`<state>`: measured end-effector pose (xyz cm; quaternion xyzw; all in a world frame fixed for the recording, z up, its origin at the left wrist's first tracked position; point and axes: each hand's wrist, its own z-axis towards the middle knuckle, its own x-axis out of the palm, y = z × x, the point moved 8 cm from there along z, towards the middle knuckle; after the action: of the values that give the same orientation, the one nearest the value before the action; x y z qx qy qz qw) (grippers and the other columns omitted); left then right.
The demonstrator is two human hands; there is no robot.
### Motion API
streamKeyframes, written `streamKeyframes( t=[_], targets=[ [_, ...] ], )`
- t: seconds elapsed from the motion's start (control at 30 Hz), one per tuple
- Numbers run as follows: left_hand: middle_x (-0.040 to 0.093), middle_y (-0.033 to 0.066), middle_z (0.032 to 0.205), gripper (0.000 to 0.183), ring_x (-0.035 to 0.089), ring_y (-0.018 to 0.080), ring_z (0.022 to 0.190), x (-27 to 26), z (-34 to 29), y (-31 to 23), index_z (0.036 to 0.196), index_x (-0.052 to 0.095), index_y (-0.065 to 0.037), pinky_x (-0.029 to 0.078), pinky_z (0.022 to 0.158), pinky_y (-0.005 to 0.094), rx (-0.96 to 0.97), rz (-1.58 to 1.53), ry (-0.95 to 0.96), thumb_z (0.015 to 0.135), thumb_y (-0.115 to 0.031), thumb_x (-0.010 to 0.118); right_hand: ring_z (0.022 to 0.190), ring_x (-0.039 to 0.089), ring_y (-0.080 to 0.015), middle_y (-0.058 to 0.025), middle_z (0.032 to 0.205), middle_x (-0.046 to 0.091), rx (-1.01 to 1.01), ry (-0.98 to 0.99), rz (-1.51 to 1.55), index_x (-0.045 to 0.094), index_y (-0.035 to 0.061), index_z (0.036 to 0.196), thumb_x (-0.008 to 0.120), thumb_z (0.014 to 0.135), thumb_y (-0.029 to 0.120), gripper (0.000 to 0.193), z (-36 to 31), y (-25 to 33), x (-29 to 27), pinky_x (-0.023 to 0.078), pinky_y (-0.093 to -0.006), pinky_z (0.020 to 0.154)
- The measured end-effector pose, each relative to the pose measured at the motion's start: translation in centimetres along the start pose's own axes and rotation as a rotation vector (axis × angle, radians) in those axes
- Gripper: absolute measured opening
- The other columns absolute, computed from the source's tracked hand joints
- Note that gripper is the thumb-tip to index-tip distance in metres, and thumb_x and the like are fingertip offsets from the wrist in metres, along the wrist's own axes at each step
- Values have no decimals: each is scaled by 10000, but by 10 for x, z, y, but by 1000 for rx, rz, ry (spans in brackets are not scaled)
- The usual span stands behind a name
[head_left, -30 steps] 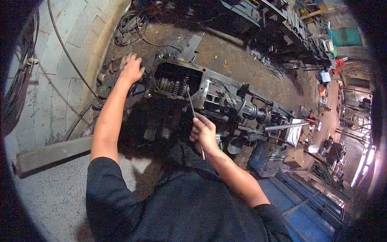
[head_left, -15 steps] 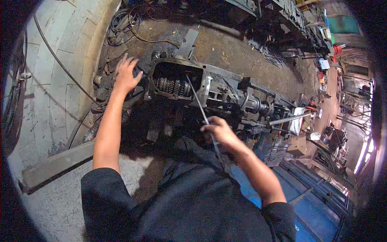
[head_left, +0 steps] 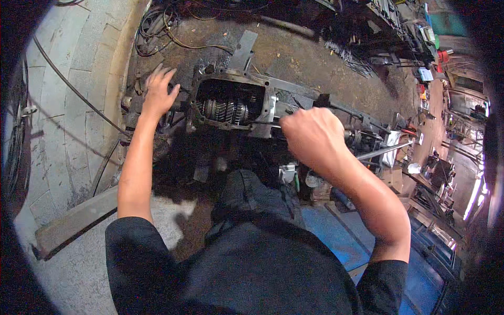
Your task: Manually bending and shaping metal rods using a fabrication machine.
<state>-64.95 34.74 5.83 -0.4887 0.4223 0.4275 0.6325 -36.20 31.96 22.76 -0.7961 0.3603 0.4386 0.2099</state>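
Observation:
An open gearbox housing [head_left: 269, 111] lies lengthwise before me, with toothed gears [head_left: 224, 111] showing through its rectangular opening. My right hand [head_left: 314, 134] is closed in a fist around a thin metal rod [head_left: 268, 123]. The rod lies nearly level, and its tip reaches over the opening's right edge beside the gears; the fist covers the rest of it. Left of the housing, my left hand [head_left: 159, 92] has its fingers spread and holds nothing. It hovers by the shaft end; whether it touches anything there I cannot tell.
Coiled cables [head_left: 157, 31] lie on the floor at the far left, beside a pale block wall [head_left: 71, 100]. A thick beam [head_left: 79, 220] rests at lower left. Blue metal panels [head_left: 336, 236] are at lower right. Several metal rods [head_left: 346, 58] lie at the back.
My right hand has moved up and right, turning the rod from steeply slanted to nearly level. The rod's tip has dropped toward the opening's lower right. My left hand has shifted slightly left.

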Motion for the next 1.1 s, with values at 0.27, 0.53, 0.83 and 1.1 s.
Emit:
streamKeyframes(
  t=[0.27, 0.53, 0.83, 1.1],
  targets=[
    [494, 186, 1260, 557, 373, 368, 1256, 8, -3, 7, 1273, 457, -65, 303, 1046, 440, -109, -186, 8, 769, -203, 649, 692, 672, -296, -129, 724, 668, -3, 46, -17, 685, 77, 701, 586, 722, 99, 104, 19, 4, 8, 535, -401, 569],
    [493, 208, 1257, 578, 412, 367, 1219, 10, -3, 7, 1284, 459, -50, 320, 1035, 422, -85, -145, 5, 770, -223, 661, 729, 679, -291, -142, 763, 676, 32, 68, -6, 700, 74, 739, 585, 730, 89, 117, 17, 10, -1, 544, -396, 584],
    [488, 194, 1269, 598, 400, 372, 1228, 14, -2, 6, 1296, 444, -70, 318, 1036, 435, -100, -131, 28, 766, -236, 666, 680, 666, -310, -151, 703, 656, 12, 6, -5, 666, 62, 673, 561, 719, 103, 122, 29, 2, 2, 525, -406, 559],
    [504, 209, 1245, 574, 416, 368, 1220, 9, -5, 2, 1253, 486, -54, 325, 1033, 421, -104, -135, -10, 746, -245, 677, 597, 653, -291, -133, 622, 631, -76, -167, -11, 639, 72, 609, 572, 681, 79, 99, 15, 27, 6, 497, -397, 483]
  ],
)
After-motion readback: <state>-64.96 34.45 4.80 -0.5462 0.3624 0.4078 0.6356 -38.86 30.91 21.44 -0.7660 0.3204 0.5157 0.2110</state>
